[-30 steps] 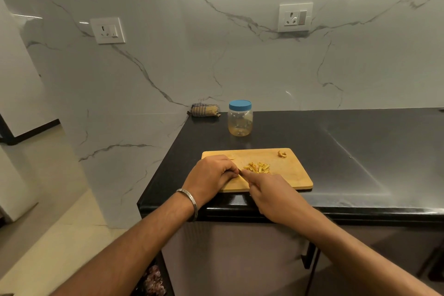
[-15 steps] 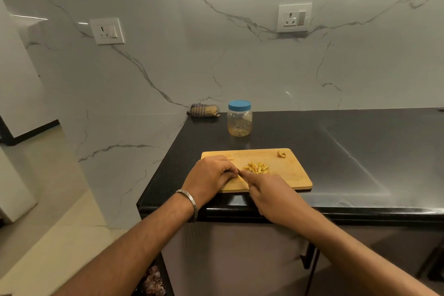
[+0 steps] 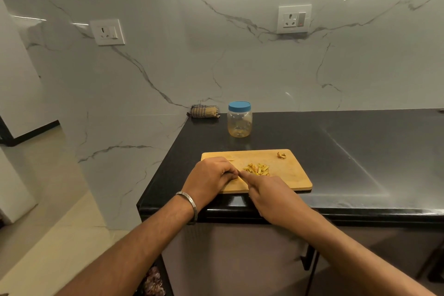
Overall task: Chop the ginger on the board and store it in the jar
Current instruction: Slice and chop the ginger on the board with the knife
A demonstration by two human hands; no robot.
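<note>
A small heap of pale yellow chopped ginger strips (image 3: 256,169) lies near the middle of the rectangular light wooden chopping board (image 3: 292,174), which sits at the front left corner of the glossy black stone counter (image 3: 360,151). A lone curled scrap of ginger peel (image 3: 281,155) rests at the board's far right corner, well apart from the heap, and a thin sliver (image 3: 231,158) lies near the far left edge.

The left hand (image 3: 210,176) rests on the board's left part with its fingers curled under; whatever it may be pinching is hidden, so I cannot tell whether it grasps anything. The right hand (image 3: 276,196) lies at the board's near edge, its forefinger stretched forward to meet the left fingertips just beside the heap; what it holds under the palm is not visible. A silver metal bangle (image 3: 189,202) circles the left wrist.

Behind the board stands a clear plastic jar (image 3: 239,122) with its blue screw lid (image 3: 239,106) on. A folded checked cloth (image 3: 204,111) lies against the white veined marble wall (image 3: 192,55), which carries two white sockets (image 3: 294,19).
</note>
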